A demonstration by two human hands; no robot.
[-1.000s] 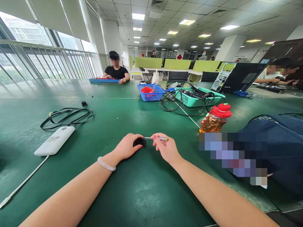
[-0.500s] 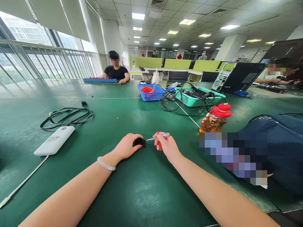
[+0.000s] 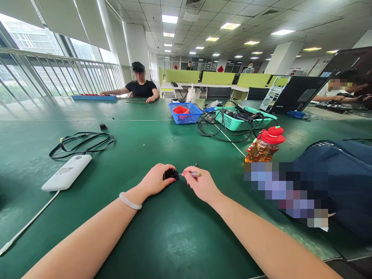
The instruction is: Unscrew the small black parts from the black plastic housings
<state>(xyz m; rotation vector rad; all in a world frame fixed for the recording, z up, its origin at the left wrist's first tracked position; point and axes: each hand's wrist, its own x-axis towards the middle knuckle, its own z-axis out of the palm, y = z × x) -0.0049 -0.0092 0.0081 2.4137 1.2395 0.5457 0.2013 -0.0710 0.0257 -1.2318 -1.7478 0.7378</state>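
Low over the green tabletop (image 3: 162,240), my left hand (image 3: 157,179) is closed around a small black part (image 3: 171,174), whose exact kind I cannot make out. A pale bracelet circles that wrist. My right hand (image 3: 202,184) pinches a screwdriver (image 3: 195,174) with a clear handle. Its thin shaft points left at the right end of the black part; whether the tip touches is too small to tell. A tiny dark piece (image 3: 197,166) shows just beyond my right knuckles, partly hidden.
At left lie a white power bank (image 3: 68,172) with a cable and a black cord (image 3: 83,144). Ahead are a blue basket (image 3: 186,116) and a green basket (image 3: 235,124) with cables. A red-capped bottle (image 3: 263,147) and dark bag (image 3: 343,174) stand right. A person (image 3: 142,89) sits opposite.
My right hand has moved left with the screwdriver, closer to the black part. My left hand stays put. The person opposite has slid a blue tray toward the left.
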